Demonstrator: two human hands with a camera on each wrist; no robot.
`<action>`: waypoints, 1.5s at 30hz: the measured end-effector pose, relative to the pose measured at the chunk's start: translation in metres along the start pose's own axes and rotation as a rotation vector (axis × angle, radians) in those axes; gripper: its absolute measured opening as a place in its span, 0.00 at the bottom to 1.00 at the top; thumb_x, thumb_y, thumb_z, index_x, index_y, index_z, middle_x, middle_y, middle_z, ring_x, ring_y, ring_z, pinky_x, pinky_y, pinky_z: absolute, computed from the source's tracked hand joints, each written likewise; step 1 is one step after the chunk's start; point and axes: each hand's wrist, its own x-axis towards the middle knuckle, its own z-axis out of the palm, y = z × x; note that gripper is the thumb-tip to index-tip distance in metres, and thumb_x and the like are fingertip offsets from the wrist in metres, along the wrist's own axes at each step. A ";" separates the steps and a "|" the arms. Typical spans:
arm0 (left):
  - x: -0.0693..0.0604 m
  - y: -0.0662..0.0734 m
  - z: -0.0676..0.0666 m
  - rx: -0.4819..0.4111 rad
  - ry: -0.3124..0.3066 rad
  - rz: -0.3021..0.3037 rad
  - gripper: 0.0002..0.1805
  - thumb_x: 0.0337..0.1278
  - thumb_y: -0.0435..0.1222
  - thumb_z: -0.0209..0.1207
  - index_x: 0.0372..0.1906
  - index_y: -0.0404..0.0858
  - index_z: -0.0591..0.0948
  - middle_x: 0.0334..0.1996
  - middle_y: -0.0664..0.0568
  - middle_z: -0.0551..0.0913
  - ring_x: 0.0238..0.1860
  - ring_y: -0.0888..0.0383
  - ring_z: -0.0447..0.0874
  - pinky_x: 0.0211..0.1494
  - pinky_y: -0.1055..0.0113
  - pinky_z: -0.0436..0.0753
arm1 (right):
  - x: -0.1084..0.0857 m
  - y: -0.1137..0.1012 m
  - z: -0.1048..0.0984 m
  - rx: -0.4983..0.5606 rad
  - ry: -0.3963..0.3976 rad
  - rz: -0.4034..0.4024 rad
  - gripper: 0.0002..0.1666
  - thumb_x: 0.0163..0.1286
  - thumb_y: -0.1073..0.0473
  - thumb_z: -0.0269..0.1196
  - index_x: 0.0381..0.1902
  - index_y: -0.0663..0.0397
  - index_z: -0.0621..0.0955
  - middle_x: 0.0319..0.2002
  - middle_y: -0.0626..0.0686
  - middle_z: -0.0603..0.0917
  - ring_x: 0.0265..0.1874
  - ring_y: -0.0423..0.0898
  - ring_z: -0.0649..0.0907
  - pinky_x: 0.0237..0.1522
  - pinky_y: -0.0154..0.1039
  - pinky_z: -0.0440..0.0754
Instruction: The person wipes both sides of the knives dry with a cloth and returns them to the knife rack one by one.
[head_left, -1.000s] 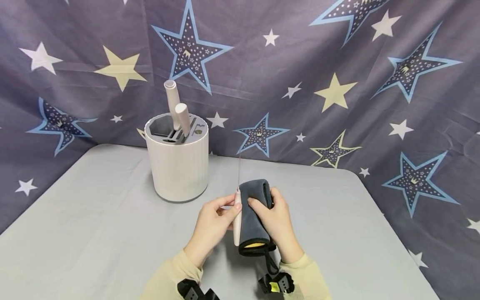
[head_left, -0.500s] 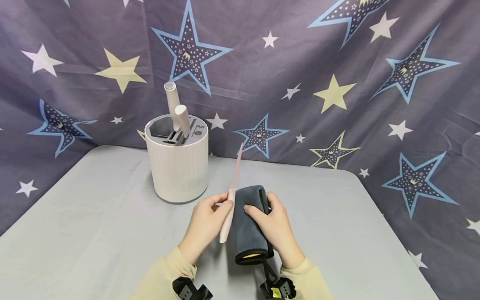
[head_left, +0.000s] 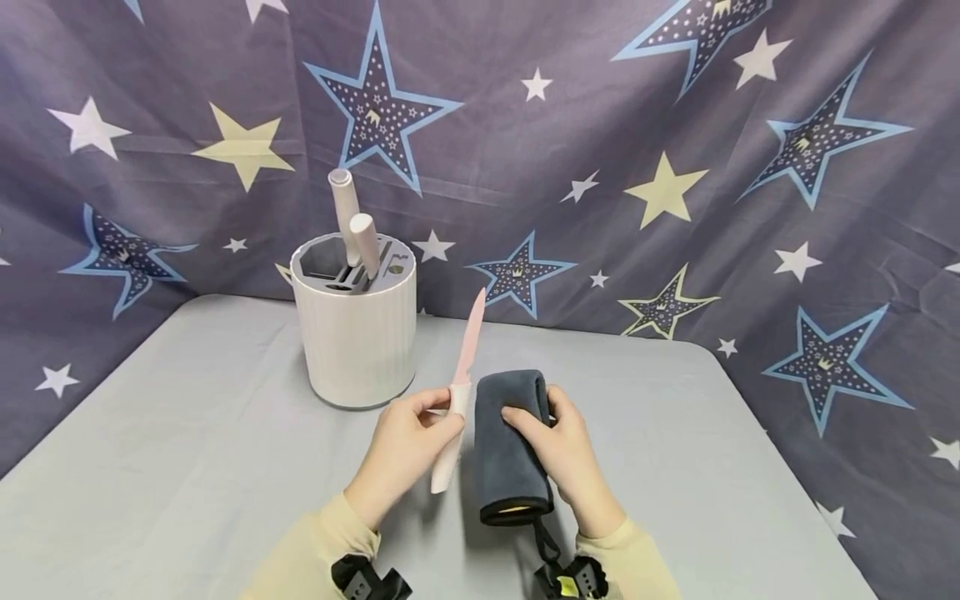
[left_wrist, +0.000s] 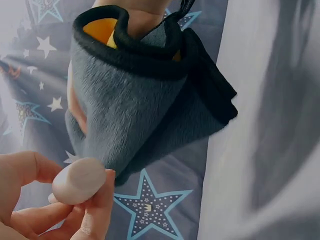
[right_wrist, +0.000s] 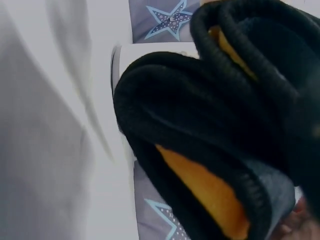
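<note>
My left hand (head_left: 408,442) pinches the pale handle of a knife (head_left: 469,333) between thumb and fingers. Its pink blade points up and away, flat side showing in the head view. In the left wrist view the butt of the knife handle (left_wrist: 80,181) faces the camera. To the right, my right hand (head_left: 558,446) grips a folded grey cloth (head_left: 512,450) with black edging, thumb in front. Yellow lining (right_wrist: 205,192) shows inside the cloth's folds in the right wrist view. A small gap separates knife and cloth in the head view.
A white ribbed knife block (head_left: 356,342) stands at the back left of the grey table (head_left: 187,467), with two pale handles (head_left: 366,244) sticking out of its top. A starry curtain (head_left: 585,100) hangs behind. A black loop (head_left: 546,542) dangles from the cloth.
The knife has moved left, apart from the cloth, and turned from edge-on so its flat pink side shows. My left hand has shifted left with it. The right hand still holds the cloth.
</note>
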 end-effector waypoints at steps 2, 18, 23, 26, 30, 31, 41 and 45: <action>0.000 0.002 -0.003 -0.016 -0.004 -0.002 0.19 0.48 0.28 0.59 0.48 0.31 0.86 0.36 0.43 0.88 0.27 0.62 0.82 0.32 0.70 0.80 | 0.000 0.001 -0.005 0.002 0.001 0.006 0.21 0.64 0.57 0.67 0.50 0.62 0.76 0.41 0.59 0.80 0.25 0.45 0.83 0.30 0.41 0.83; 0.002 0.012 -0.058 0.064 0.021 0.022 0.21 0.55 0.28 0.58 0.56 0.33 0.81 0.45 0.40 0.87 0.29 0.61 0.83 0.29 0.70 0.83 | 0.012 0.027 -0.050 0.068 -0.013 0.197 0.27 0.71 0.53 0.61 0.62 0.59 0.69 0.45 0.54 0.79 0.35 0.43 0.83 0.37 0.40 0.83; 0.002 0.013 -0.077 0.183 0.031 0.077 0.19 0.57 0.31 0.59 0.55 0.36 0.83 0.41 0.45 0.89 0.26 0.63 0.83 0.30 0.71 0.81 | 0.015 0.040 -0.059 0.075 -0.022 0.257 0.30 0.71 0.52 0.62 0.63 0.58 0.65 0.47 0.51 0.79 0.34 0.43 0.82 0.36 0.41 0.81; 0.002 0.015 -0.088 0.272 0.054 0.122 0.19 0.56 0.33 0.59 0.54 0.38 0.84 0.34 0.48 0.89 0.24 0.64 0.82 0.28 0.71 0.78 | 0.019 0.048 -0.063 0.092 -0.046 0.300 0.29 0.70 0.53 0.62 0.60 0.60 0.64 0.44 0.51 0.80 0.33 0.43 0.82 0.36 0.40 0.81; 0.002 0.019 -0.101 0.379 0.106 0.221 0.17 0.54 0.34 0.61 0.50 0.39 0.87 0.35 0.46 0.89 0.29 0.59 0.85 0.30 0.72 0.75 | 0.025 0.059 -0.069 0.166 -0.094 0.360 0.24 0.71 0.54 0.61 0.54 0.61 0.64 0.38 0.50 0.78 0.31 0.42 0.82 0.36 0.37 0.82; 0.002 0.020 -0.104 0.398 0.122 0.250 0.16 0.53 0.33 0.61 0.49 0.39 0.87 0.37 0.46 0.89 0.31 0.58 0.85 0.31 0.72 0.76 | 0.027 0.062 -0.071 0.173 -0.111 0.371 0.24 0.72 0.54 0.61 0.54 0.62 0.64 0.37 0.50 0.78 0.31 0.42 0.82 0.36 0.36 0.82; 0.008 0.034 -0.134 0.531 0.221 0.434 0.11 0.53 0.39 0.69 0.42 0.42 0.89 0.32 0.49 0.90 0.27 0.68 0.79 0.30 0.80 0.70 | 0.035 0.081 -0.078 -0.182 -0.151 0.392 0.46 0.72 0.41 0.58 0.72 0.68 0.59 0.68 0.72 0.65 0.59 0.64 0.76 0.57 0.54 0.77; 0.010 0.039 -0.145 0.555 0.243 0.452 0.13 0.50 0.41 0.72 0.42 0.43 0.88 0.36 0.49 0.90 0.31 0.72 0.79 0.35 0.82 0.69 | 0.036 0.081 -0.076 -0.275 -0.154 0.356 0.43 0.74 0.42 0.56 0.70 0.72 0.60 0.69 0.74 0.62 0.66 0.69 0.68 0.64 0.61 0.69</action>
